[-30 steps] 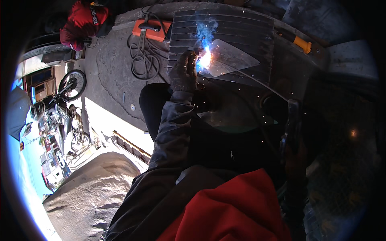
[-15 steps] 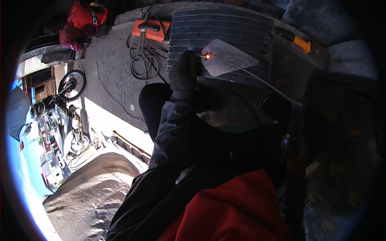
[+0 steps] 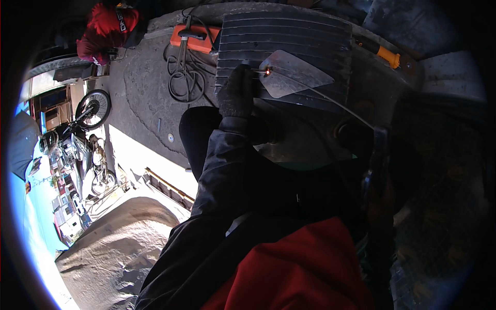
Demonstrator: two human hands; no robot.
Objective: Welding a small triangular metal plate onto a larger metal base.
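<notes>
**Arc gone, only a glowing point left at the rod tip**

Since 1 second ago the bright blue-white flare and its sparks have died away; what was a small red dot half a second ago is now a faint orange glow [image 3: 267,72] at the same spot, and the gloved hand has barely shifted.

The left hand [image 3: 236,93], in a dark glove, is closed in a fist-like grip around a thin welding rod [image 3: 257,70], though the glove hides exactly how the fingers clamp it. The rod pokes out to the right of the grip, and its glowing tip touches the left corner of a flat, leaf-shaped metal plate [image 3: 294,77]. That plate lies on top of a ribbed grey metal sheet [image 3: 289,36], just beside the hand and above the dark sleeve. A thin wire [image 3: 336,103] runs from the plate toward the lower right.

The right hand is not in view.

Behind the sheet, an orange machine [image 3: 199,39] sits on the concrete floor [image 3: 144,88] with coiled black cables [image 3: 183,77] beside it.
</notes>
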